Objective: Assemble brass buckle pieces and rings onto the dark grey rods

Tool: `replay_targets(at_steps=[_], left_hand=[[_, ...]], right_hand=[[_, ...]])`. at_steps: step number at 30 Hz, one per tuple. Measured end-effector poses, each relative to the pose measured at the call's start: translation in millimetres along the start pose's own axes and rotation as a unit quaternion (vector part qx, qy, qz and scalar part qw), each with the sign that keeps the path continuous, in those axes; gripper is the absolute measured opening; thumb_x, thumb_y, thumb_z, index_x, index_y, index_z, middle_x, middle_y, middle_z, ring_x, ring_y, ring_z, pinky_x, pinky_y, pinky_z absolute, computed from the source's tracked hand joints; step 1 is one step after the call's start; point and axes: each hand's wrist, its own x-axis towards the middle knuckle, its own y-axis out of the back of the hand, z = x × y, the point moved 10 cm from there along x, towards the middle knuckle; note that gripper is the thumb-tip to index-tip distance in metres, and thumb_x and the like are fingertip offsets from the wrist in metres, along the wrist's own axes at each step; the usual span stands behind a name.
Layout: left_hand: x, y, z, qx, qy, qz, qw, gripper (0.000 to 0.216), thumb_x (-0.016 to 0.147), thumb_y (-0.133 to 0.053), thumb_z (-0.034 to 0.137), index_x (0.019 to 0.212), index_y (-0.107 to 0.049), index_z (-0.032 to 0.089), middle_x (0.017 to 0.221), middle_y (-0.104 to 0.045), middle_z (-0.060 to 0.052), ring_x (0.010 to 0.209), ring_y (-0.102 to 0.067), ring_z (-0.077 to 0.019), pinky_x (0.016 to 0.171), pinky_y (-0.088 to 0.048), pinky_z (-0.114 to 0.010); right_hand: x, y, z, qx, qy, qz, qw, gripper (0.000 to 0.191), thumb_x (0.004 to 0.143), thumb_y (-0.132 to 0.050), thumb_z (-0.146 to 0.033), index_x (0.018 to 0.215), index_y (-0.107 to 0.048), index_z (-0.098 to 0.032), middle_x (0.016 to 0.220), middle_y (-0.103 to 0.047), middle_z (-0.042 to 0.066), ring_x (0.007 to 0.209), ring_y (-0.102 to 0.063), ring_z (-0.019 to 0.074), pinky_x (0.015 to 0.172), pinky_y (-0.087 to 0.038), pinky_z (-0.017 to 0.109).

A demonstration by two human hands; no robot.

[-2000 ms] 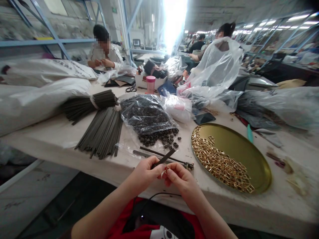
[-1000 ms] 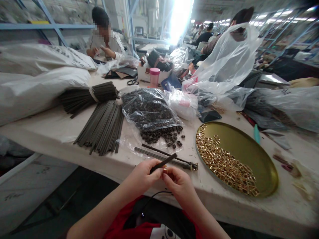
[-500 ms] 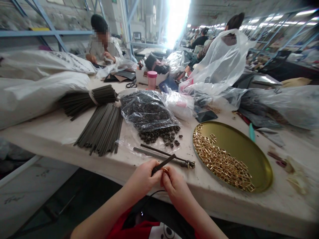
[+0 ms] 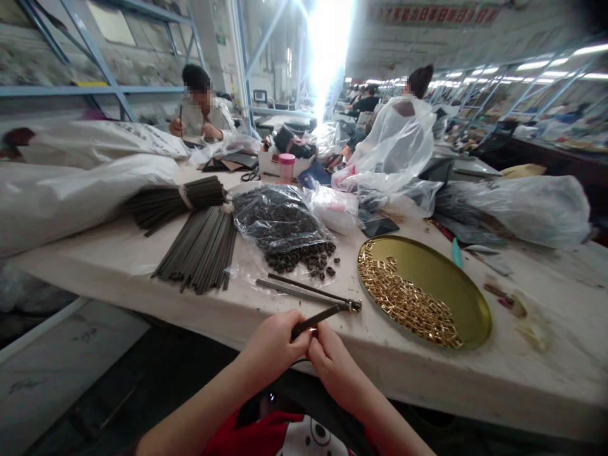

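Observation:
Both my hands meet at the table's front edge. My left hand (image 4: 273, 345) is closed around a dark strap (image 4: 319, 320), whose free end points up and to the right. My right hand (image 4: 332, 358) pinches beside it at a small gold buckle (image 4: 312, 329), mostly hidden by the fingers. Just beyond lie finished-looking dark straps (image 4: 304, 294) with gold buckles at their right ends. To the right, a round gold tray (image 4: 468, 304) carries a heap of gold buckles (image 4: 408, 304). Small black loops (image 4: 304, 261) spill from a clear plastic bag (image 4: 275, 215).
Loose dark strips (image 4: 197, 250) and a tied bundle (image 4: 190, 197) lie on the left beside white sacks (image 4: 85, 190). Farther back stand a pink-lidded jar (image 4: 285, 170) and clear plastic bags (image 4: 394, 139). A person (image 4: 199, 111) sits across the table.
My view has tilted up and shifted slightly, so the scene sits lower. My hands stay together on the strap; the gold buckle is more covered by fingers.

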Motion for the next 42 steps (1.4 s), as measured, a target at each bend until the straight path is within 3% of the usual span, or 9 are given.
replay_targets(at_steps=[8,16,21,24,28,30,33,36,42], left_hand=[[-28,11,15,-0.001,-0.034,0.052,0.998,0.014,0.076,-0.045,0.022,0.067,-0.054,0.016,0.062,-0.057,0.000,0.058,-0.051,-0.0139,0.053,-0.032,-0.023],[-48,4,21,-0.033,-0.042,0.072,0.996,0.015,0.077,-0.046,0.025,0.072,-0.056,0.016,0.067,-0.061,-0.002,0.063,-0.054,-0.0157,0.058,-0.037,-0.024],[-51,7,18,-0.057,-0.038,0.072,0.995,0.017,0.078,-0.046,0.028,0.073,-0.057,0.015,0.066,-0.061,-0.002,0.062,-0.055,-0.0161,0.057,-0.037,-0.024],[-50,11,16,-0.052,-0.038,0.107,0.992,0.019,0.079,-0.045,0.030,0.074,-0.056,0.015,0.068,-0.060,-0.002,0.063,-0.054,-0.0163,0.058,-0.037,-0.025],[-43,6,15,-0.046,-0.034,0.101,0.993,0.019,0.080,-0.045,0.030,0.073,-0.056,0.016,0.068,-0.060,-0.002,0.064,-0.053,-0.0161,0.059,-0.037,-0.025],[-37,3,13,-0.062,-0.031,0.077,0.995,0.021,0.081,-0.045,0.031,0.072,-0.057,0.015,0.067,-0.059,-0.002,0.063,-0.053,-0.0157,0.058,-0.037,-0.024],[-27,8,5,-0.093,-0.021,0.074,0.993,0.025,0.083,-0.042,0.033,0.076,-0.057,0.015,0.066,-0.060,-0.002,0.063,-0.054,-0.0156,0.059,-0.039,-0.024],[-15,13,-6,-0.102,-0.006,0.079,0.992,0.023,0.082,-0.044,0.034,0.081,-0.058,0.016,0.073,-0.063,-0.002,0.070,-0.056,-0.0170,0.066,-0.041,-0.026],[10,-5,-11,-0.129,0.022,0.030,0.991,0.024,0.082,-0.043,0.033,0.077,-0.059,0.016,0.071,-0.064,-0.002,0.067,-0.057,-0.0158,0.062,-0.040,-0.024]], right_hand=[[-31,3,-29,-0.077,0.083,-0.001,0.994,0.018,0.087,-0.038,-0.024,0.092,-0.053,-0.018,0.080,-0.060,0.005,0.074,-0.054,0.0181,0.065,-0.040,0.028],[-54,-5,-40,-0.062,0.102,0.071,0.990,0.019,0.085,-0.037,-0.017,0.095,-0.053,-0.018,0.083,-0.059,0.006,0.076,-0.054,0.0181,0.070,-0.042,0.029],[-55,-3,-33,-0.045,0.084,0.086,0.992,0.023,0.083,-0.037,-0.015,0.099,-0.054,-0.017,0.074,-0.060,0.003,0.064,-0.054,0.0153,0.063,-0.044,0.027],[-52,-6,-32,0.006,0.082,0.061,0.995,0.036,0.082,-0.042,-0.017,0.118,-0.043,-0.018,0.091,-0.063,0.006,0.074,-0.058,0.0161,0.069,-0.046,0.028],[-42,-6,-21,0.053,0.069,0.064,0.994,0.032,0.079,-0.046,-0.017,0.110,-0.051,-0.018,0.100,-0.062,0.008,0.093,-0.057,0.0205,0.083,-0.043,0.034],[-34,-4,-9,0.097,0.045,0.075,0.991,0.029,0.080,-0.047,-0.023,0.107,-0.054,-0.018,0.090,-0.063,0.007,0.086,-0.058,0.0200,0.078,-0.045,0.034],[-21,-11,13,0.232,-0.029,0.029,0.972,0.039,0.079,-0.051,-0.034,0.114,-0.051,-0.017,0.074,-0.059,0.002,0.065,-0.057,0.0143,0.062,-0.048,0.029],[-11,-9,28,0.317,-0.081,0.018,0.945,0.048,0.075,-0.056,-0.039,0.117,-0.048,-0.017,0.075,-0.058,0.002,0.062,-0.057,0.0120,0.061,-0.048,0.028],[13,6,41,0.266,-0.062,0.043,0.961,0.034,0.079,-0.049,-0.031,0.110,-0.052,-0.019,0.080,-0.060,0.002,0.060,-0.055,0.0122,0.060,-0.048,0.028]])
